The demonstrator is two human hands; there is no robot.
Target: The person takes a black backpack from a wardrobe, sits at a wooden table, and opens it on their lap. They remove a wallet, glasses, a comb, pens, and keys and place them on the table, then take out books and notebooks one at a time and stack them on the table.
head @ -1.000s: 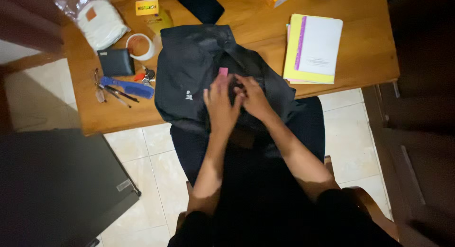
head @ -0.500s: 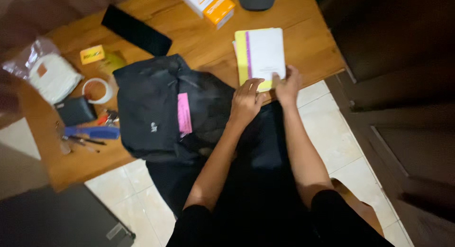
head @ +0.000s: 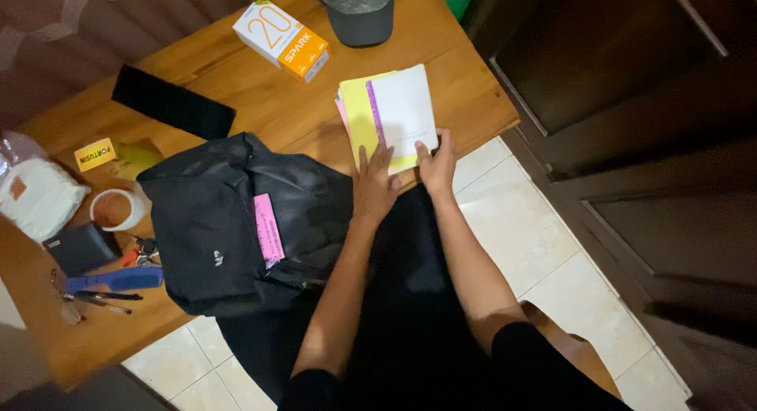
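A stack of booklets (head: pixel 392 111), with yellow, pink and white covers, lies at the near right edge of the wooden table (head: pixel 276 103). Both of my hands are at the stack's near edge. My left hand (head: pixel 374 184) rests its fingers on the yellow cover. My right hand (head: pixel 436 163) grips the corner, its thumb on the white sheet. A black backpack (head: pixel 213 222) with a pink tag (head: pixel 267 226) lies just left of my left arm, hanging partly over the table edge onto my lap.
At the table's far side are an orange-and-white box (head: pixel 281 37), a grey cap (head: pixel 359 9) and a black flat case (head: pixel 173 102). At the left lie a tape roll (head: pixel 117 210), a wallet (head: pixel 79 249), keys, a blue comb (head: pixel 114 281) and a bag of white pads (head: pixel 35 194). A dark door (head: pixel 631 103) stands at the right.
My hands left the backpack and went right to the booklet stack, taking hold of its near edge. The view swung so the table sits further left and turned.
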